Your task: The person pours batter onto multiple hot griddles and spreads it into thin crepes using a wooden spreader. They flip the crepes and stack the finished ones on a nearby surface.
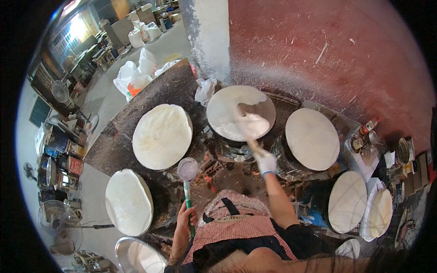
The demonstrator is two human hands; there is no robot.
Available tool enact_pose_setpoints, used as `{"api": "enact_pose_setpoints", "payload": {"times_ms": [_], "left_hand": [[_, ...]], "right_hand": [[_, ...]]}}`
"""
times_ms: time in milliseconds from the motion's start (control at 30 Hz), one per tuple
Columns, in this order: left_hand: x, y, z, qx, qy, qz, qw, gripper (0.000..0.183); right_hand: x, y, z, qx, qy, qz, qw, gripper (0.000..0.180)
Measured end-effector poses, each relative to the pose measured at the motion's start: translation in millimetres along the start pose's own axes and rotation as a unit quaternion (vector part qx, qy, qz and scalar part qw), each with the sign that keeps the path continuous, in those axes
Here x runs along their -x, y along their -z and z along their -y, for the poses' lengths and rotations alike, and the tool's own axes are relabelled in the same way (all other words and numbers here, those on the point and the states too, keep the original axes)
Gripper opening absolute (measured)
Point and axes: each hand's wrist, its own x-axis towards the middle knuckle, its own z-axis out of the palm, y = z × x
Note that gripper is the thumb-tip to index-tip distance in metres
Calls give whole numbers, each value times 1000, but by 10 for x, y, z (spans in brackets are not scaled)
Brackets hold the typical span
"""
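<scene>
My left hand (187, 215) grips the green handle of a ladle (187, 169), whose bowl holds pale liquid. On my right hand (265, 161) is a white glove. It is closed on the handle of a spreading tool (253, 144), blurred where it reaches over the middle round griddle (218, 102). White batter (254, 125) lies on that griddle, with a darker uncovered patch beside it. Pale round sheets cover the griddles to the left (162, 136) and right (312, 139). Further sheets lie at lower left (128, 202) and lower right (347, 202).
A metal basin (119, 250) of pale liquid stands at lower left. Pale sheets (381, 213) are stacked on a white cloth at far right. A bottle (369, 125) and small bowls stand near the red wall (327, 51). Standing fans (59, 227) are at the left.
</scene>
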Motion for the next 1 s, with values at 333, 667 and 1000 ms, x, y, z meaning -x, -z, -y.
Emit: {"api": "enact_pose_setpoints", "payload": {"times_ms": [333, 667, 1000], "left_hand": [[-257, -200, -7, 51, 17, 49, 997, 54], [-506, -330, -20, 17, 99, 79, 992, 53], [-578, -416, 35, 164, 167, -13, 972, 50]], "right_hand": [[-250, 498, 68, 3, -8, -19, 1000, 29], [-487, 661, -8, -27, -23, -64, 997, 27], [-1615, 276, -357, -105, 17, -63, 992, 28]]}}
